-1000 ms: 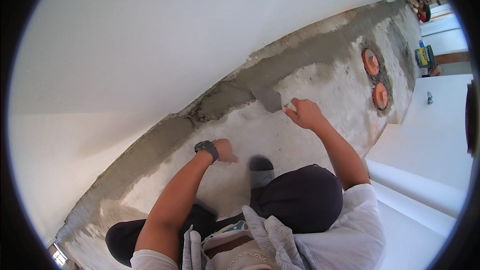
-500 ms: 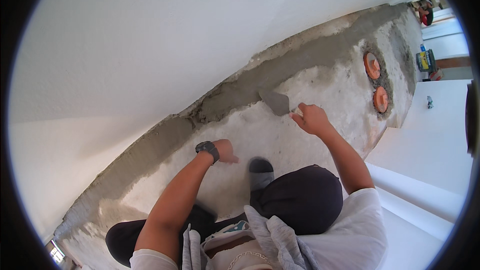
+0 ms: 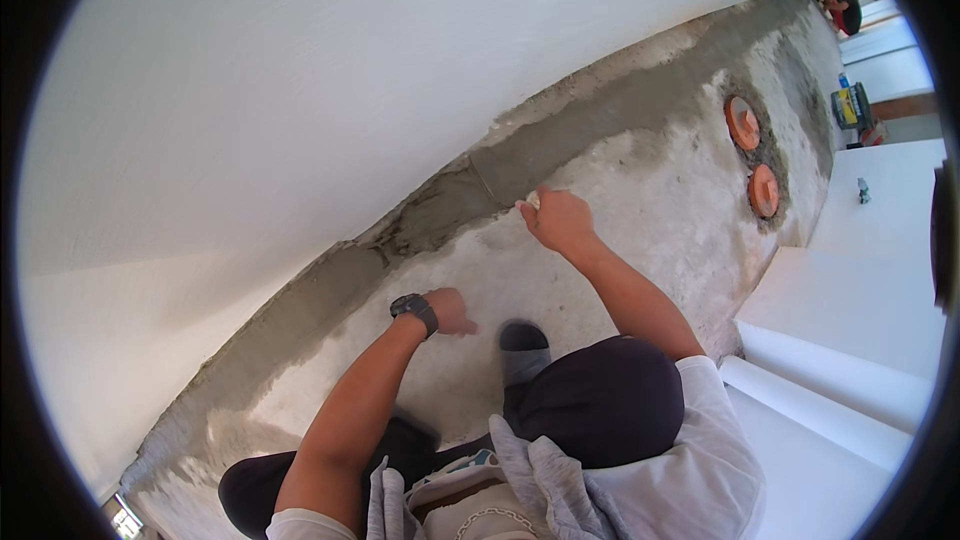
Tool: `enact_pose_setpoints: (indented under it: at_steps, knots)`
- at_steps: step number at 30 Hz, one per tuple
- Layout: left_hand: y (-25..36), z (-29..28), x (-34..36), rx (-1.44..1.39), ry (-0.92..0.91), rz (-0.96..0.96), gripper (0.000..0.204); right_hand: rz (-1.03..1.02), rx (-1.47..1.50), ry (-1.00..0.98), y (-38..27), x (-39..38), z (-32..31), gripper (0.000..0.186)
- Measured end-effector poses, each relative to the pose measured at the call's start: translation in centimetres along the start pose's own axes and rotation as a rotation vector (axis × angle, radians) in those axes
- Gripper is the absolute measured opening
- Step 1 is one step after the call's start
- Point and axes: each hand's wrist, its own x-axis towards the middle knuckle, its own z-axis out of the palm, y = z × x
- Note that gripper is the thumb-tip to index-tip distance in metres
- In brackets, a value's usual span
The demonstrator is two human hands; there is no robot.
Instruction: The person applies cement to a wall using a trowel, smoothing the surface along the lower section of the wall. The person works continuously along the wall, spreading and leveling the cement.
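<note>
My right hand point(image 3: 557, 220) is closed around the handle of a trowel point(image 3: 487, 183), just above the floor by the mortar strip. The blade looks thin, seen nearly edge-on, against a band of wet grey mortar point(image 3: 570, 135) along the foot of the white wall. Left of the blade, the mortar point(image 3: 430, 215) is rougher and lumpy. My left hand point(image 3: 450, 311), with a black watch point(image 3: 414, 313) at the wrist, hangs over the pale floor near my foot. Its thumb stretches out, the other fingers are mostly hidden, and nothing shows in it.
Two round orange caps point(image 3: 743, 123) are set in the floor to the right. Beyond them a dark container with a yellow label point(image 3: 850, 106) stands by a white block point(image 3: 880, 200). Another person point(image 3: 845, 10) crouches at the far right. The white wall point(image 3: 250, 90) rises on the left.
My right hand has moved left with the trowel, toward the rough mortar. The blade has turned from its broad face to nearly edge-on. My left hand has hardly moved.
</note>
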Motion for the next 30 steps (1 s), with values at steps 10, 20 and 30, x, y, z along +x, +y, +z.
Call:
enact_pose_setpoints:
  at_steps: [10,20,30]
  knots:
    - [0.8,-0.3,-0.1,-0.017,-0.005,-0.017,0.051,0.089,-0.078,0.081,6.1,2.6,-1.5,0.045]
    - [0.9,-0.2,-0.3,-0.021,-0.008,-0.009,0.051,0.124,0.004,0.027,5.2,2.9,-2.6,0.049]
    - [1.5,-0.1,-0.4,-0.139,0.687,0.062,0.053,0.261,-0.050,0.133,12.4,6.0,-5.6,0.050]
